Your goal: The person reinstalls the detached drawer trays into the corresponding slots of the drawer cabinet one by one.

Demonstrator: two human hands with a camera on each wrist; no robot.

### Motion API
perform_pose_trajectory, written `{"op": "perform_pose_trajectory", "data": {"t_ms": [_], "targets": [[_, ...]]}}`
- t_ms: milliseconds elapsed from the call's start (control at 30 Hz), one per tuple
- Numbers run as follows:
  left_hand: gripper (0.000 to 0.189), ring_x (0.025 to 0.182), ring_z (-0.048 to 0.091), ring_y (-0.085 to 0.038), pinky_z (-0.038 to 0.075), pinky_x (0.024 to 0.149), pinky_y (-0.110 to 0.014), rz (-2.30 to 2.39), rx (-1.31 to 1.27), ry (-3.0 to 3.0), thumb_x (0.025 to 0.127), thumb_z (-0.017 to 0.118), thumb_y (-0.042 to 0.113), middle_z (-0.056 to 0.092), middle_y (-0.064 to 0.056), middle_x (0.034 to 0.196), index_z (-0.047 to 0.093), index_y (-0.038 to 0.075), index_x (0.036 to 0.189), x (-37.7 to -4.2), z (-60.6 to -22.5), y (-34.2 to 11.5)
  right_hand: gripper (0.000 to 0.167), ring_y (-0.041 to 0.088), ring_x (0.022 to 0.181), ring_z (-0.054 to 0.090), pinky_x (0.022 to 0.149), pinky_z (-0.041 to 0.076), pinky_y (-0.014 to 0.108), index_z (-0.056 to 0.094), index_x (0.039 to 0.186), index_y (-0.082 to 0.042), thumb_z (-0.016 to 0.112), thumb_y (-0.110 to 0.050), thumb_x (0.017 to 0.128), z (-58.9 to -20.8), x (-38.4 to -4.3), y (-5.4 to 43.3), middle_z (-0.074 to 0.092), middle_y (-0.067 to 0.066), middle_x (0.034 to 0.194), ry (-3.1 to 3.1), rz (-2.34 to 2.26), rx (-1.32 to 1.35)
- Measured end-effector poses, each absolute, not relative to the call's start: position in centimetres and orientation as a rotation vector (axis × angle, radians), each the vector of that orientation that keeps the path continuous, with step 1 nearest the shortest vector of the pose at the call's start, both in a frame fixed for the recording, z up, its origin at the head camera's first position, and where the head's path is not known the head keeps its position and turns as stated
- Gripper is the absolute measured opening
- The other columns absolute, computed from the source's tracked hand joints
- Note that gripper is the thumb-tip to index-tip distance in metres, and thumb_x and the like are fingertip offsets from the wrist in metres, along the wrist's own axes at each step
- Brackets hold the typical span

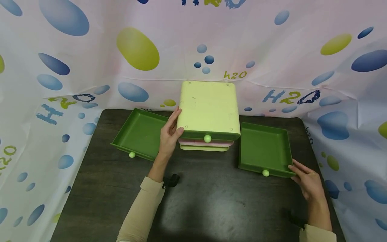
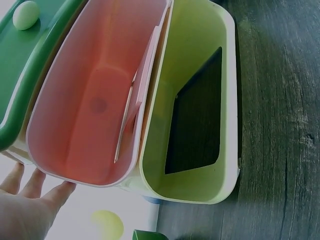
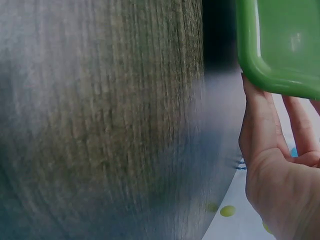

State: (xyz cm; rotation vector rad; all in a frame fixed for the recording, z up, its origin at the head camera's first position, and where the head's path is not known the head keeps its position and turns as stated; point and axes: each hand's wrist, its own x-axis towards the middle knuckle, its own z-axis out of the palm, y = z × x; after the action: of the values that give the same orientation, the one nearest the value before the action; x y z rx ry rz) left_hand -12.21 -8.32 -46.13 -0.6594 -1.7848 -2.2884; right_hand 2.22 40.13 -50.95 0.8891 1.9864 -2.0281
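A stacked drawer unit (image 1: 208,106) with a pale yellow-green top stands at the back middle of the table. Its top level holds a green drawer front (image 1: 193,135) with a round light-green knob (image 1: 207,138). Below, the left wrist view shows a pink housing (image 2: 90,100) and a yellow-green housing (image 2: 200,185), both without drawers. My left hand (image 1: 170,136) rests against the unit's left side, thumb near the front corner. At the right lies a loose green drawer (image 1: 264,148); my right hand (image 1: 308,181) touches its front right corner with extended fingers.
Another loose green drawer (image 1: 142,132) lies left of the unit, partly behind my left hand and forearm. The dark wooden table (image 1: 211,195) stretches toward me. A patterned white sheet (image 1: 99,43) hangs behind the table and along its sides.
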Motion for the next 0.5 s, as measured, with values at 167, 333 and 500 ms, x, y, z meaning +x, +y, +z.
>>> {"op": "perform_pose_trajectory", "data": {"t_ms": [167, 333, 500], "targets": [[0.078, 0.148, 0.027, -0.026, 0.030, 0.117, -0.035, -2.279, -0.646, -1.797, 0.094, 0.067, 0.043, 0.023, -0.018, 0.162, 0.038, -0.004, 0.150, -12.2, -46.2, -8.3, 0.062, -0.006, 0.094, 0.065, 0.078, 0.055, 0.016, 0.048, 0.148, -0.020, 0.074, -0.023, 0.092, -50.8, 3.1, 40.3, 0.045, -0.012, 0.146, 1.968, -2.087, 0.822], [0.078, 0.148, 0.028, -0.026, 0.031, 0.116, -0.037, -2.276, -0.640, -1.798, 0.094, 0.067, 0.043, 0.025, -0.015, 0.162, 0.038, -0.004, 0.150, -12.2, -46.2, -8.2, 0.060, -0.008, 0.096, 0.063, 0.076, 0.055, 0.017, 0.047, 0.149, -0.017, 0.071, -0.018, 0.094, -50.8, 4.0, 40.4, 0.057, -0.027, 0.113, 1.981, -2.092, 0.715], [0.077, 0.148, 0.027, -0.026, 0.029, 0.117, -0.039, -2.288, -0.642, -1.784, 0.094, 0.067, 0.042, 0.026, -0.014, 0.162, 0.039, -0.004, 0.150, -12.3, -46.3, -8.3, 0.058, -0.007, 0.096, 0.064, 0.076, 0.055, 0.018, 0.049, 0.148, -0.021, 0.071, -0.017, 0.094, -51.2, 4.7, 40.2, 0.064, -0.027, 0.109, 1.935, -2.085, 0.717]]}}
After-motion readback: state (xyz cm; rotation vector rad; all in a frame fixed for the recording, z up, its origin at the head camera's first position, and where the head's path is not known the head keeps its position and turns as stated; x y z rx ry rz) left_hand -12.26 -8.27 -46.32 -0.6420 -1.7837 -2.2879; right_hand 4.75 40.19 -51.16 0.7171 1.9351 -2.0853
